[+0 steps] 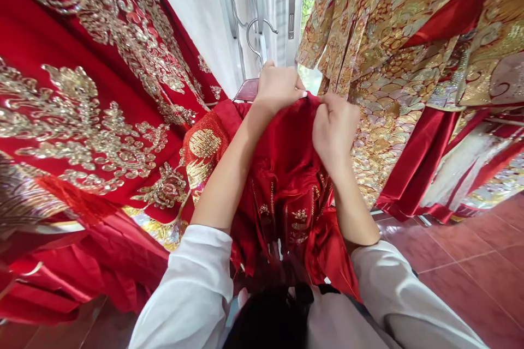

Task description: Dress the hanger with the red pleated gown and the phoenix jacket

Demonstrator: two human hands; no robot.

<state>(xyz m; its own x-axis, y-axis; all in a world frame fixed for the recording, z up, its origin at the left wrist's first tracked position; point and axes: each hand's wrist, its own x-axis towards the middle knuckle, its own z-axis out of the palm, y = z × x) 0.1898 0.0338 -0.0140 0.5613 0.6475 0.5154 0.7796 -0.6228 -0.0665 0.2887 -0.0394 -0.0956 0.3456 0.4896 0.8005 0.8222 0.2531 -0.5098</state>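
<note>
A red satin garment [286,185] with gold embroidery hangs in front of me from a pink hanger [248,90] with a metal hook. My left hand [278,87] is closed on the garment's top edge near the collar. My right hand [333,128] pinches the same edge just to the right, the two hands almost touching. Both my forearms are bare below white sleeves.
A large red gown [90,120] with heavy gold embroidery hangs at the left. A gold and red robe [393,54] hangs at the right, its hem near the red tiled floor [470,262]. A white wall and window frame [290,5] stand behind.
</note>
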